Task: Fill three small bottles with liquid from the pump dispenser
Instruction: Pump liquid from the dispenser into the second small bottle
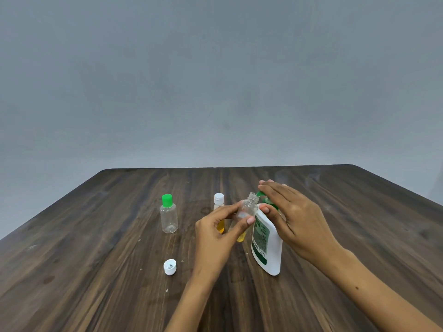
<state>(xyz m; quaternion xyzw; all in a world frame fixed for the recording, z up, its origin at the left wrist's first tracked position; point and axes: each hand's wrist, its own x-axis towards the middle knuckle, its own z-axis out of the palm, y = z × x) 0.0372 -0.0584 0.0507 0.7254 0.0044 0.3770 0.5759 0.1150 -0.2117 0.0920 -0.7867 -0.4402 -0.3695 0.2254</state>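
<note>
My left hand point(219, 230) holds a small clear bottle point(248, 207) with no cap, its open neck right under the green pump spout. My right hand point(291, 212) lies flat on top of the green pump head of the white dispenser bottle point(267, 248), fingers straight, thumb beside the neck. Behind my left hand stands a white-capped small bottle point(218, 200) with yellow liquid in it, partly hidden. A bit of yellow liquid point(241, 237) shows just below the held bottle; I cannot tell what holds it. A clear empty bottle with a green cap point(169, 214) stands to the left.
A loose white cap point(170, 266) lies upside down on the dark wooden table point(96, 271), near the front left of my left hand. A plain grey wall rises behind the table's far edge.
</note>
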